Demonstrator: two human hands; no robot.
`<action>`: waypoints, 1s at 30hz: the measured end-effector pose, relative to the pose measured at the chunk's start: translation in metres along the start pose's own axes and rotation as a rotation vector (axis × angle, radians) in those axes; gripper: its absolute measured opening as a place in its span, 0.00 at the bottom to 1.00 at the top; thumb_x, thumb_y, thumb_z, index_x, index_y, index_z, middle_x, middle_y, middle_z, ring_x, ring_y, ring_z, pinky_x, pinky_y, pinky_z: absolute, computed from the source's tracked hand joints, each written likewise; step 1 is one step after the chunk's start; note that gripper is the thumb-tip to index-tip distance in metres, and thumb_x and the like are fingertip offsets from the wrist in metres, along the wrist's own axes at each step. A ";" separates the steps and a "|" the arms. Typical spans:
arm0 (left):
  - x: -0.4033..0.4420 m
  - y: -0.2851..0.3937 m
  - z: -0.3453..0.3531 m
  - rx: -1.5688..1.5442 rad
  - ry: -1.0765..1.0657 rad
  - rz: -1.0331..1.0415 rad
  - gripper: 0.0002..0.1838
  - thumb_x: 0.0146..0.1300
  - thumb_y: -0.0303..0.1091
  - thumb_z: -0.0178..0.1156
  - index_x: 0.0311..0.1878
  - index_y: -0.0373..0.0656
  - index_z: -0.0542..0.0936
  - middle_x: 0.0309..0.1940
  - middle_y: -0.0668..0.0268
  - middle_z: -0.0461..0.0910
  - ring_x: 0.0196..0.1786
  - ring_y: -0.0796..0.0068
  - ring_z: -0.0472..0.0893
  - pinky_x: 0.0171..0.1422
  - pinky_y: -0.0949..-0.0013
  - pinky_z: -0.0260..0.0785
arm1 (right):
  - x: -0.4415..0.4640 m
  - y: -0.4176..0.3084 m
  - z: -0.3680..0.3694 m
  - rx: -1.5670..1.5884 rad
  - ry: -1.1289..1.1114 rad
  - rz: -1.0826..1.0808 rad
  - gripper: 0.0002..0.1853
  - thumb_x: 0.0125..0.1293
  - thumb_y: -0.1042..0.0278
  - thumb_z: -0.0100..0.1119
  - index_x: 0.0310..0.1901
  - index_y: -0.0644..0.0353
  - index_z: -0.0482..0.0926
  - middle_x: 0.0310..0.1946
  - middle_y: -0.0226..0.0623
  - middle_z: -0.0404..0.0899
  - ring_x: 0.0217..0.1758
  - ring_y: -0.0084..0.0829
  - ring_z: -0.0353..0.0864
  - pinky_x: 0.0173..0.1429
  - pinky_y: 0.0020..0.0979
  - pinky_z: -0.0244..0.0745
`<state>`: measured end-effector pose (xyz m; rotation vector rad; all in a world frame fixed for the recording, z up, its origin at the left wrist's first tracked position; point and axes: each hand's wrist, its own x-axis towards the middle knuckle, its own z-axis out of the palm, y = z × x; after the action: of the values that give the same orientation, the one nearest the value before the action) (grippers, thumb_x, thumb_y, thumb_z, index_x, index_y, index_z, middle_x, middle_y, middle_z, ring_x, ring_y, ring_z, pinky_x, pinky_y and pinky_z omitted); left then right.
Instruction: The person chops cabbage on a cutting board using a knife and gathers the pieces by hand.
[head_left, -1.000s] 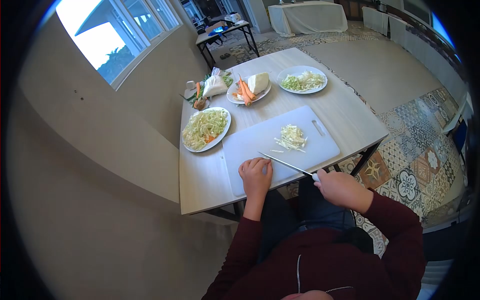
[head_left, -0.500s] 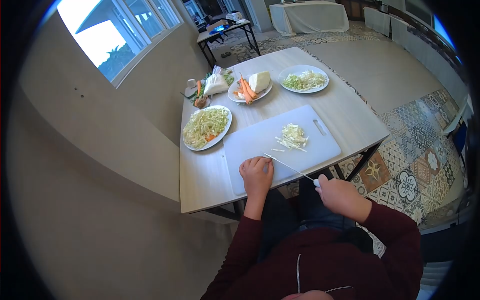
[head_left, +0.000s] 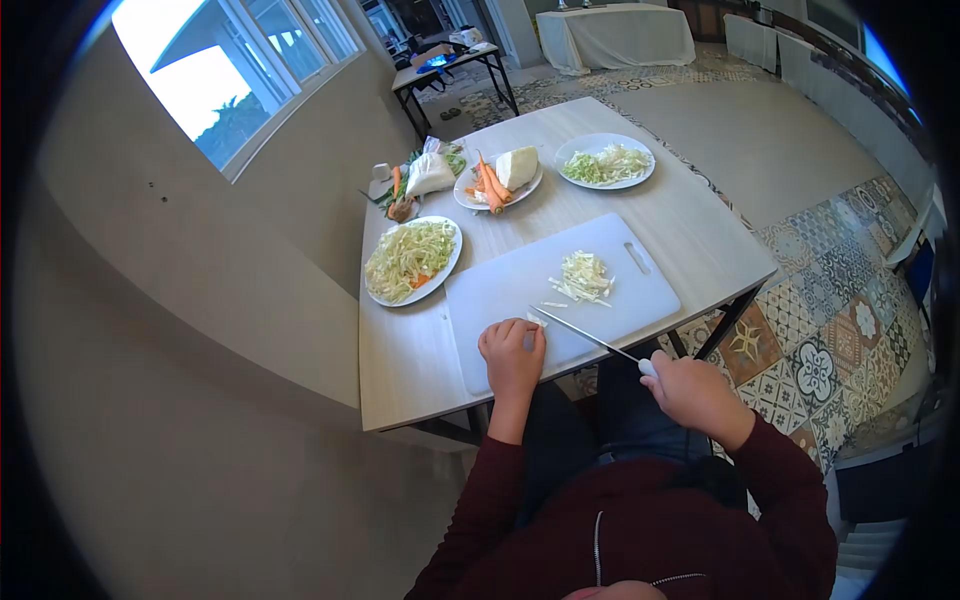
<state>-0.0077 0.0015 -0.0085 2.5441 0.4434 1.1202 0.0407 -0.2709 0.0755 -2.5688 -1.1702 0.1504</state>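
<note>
My left hand [head_left: 513,352] rests at the near edge of the white cutting board [head_left: 510,270], fingers curled over a small piece of cabbage [head_left: 536,320] that is mostly hidden. In my right hand [head_left: 695,395] is the white handle of a kitchen knife [head_left: 590,338]. Its blade points left across the board, with the tip just to the right of the cabbage piece. A pile of shredded cabbage [head_left: 584,276] lies farther up the board, with a few loose shreds between it and the blade.
Left of the board stands a plate of shredded cabbage [head_left: 412,262] with some orange bits. Behind are a plate with carrots [head_left: 492,186] and a cabbage chunk [head_left: 517,167], a bag [head_left: 430,172] among vegetables, and a plate [head_left: 650,178] of shreds. A wall [head_left: 250,290] borders the table's left.
The knife has shifted slightly right and away from my left fingers, and my right hand has moved right and down with it. The cabbage piece at my left fingertips now shows more.
</note>
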 end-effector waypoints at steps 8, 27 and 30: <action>0.000 -0.001 0.000 -0.014 0.014 0.006 0.04 0.55 0.33 0.69 0.31 0.47 0.84 0.36 0.69 0.84 0.48 0.63 0.79 0.61 0.57 0.63 | 0.012 0.001 0.018 0.053 0.034 0.002 0.16 0.73 0.55 0.55 0.39 0.63 0.71 0.23 0.51 0.80 0.28 0.55 0.82 0.32 0.53 0.76; 0.000 -0.002 0.001 -0.003 -0.003 -0.015 0.04 0.55 0.33 0.70 0.31 0.48 0.84 0.37 0.70 0.83 0.48 0.63 0.78 0.63 0.56 0.62 | -0.019 0.018 -0.021 0.014 -0.062 0.063 0.15 0.70 0.52 0.58 0.41 0.57 0.77 0.24 0.47 0.82 0.30 0.53 0.84 0.35 0.51 0.78; -0.001 -0.001 0.001 -0.023 -0.002 -0.018 0.04 0.55 0.33 0.70 0.31 0.48 0.83 0.36 0.70 0.82 0.48 0.63 0.78 0.64 0.55 0.62 | -0.013 0.011 -0.021 0.021 -0.088 0.064 0.16 0.71 0.52 0.56 0.41 0.58 0.77 0.25 0.48 0.82 0.31 0.53 0.84 0.36 0.51 0.78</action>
<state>-0.0075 0.0021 -0.0101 2.5163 0.4495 1.1093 0.0444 -0.2922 0.0913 -2.6066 -1.1105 0.2919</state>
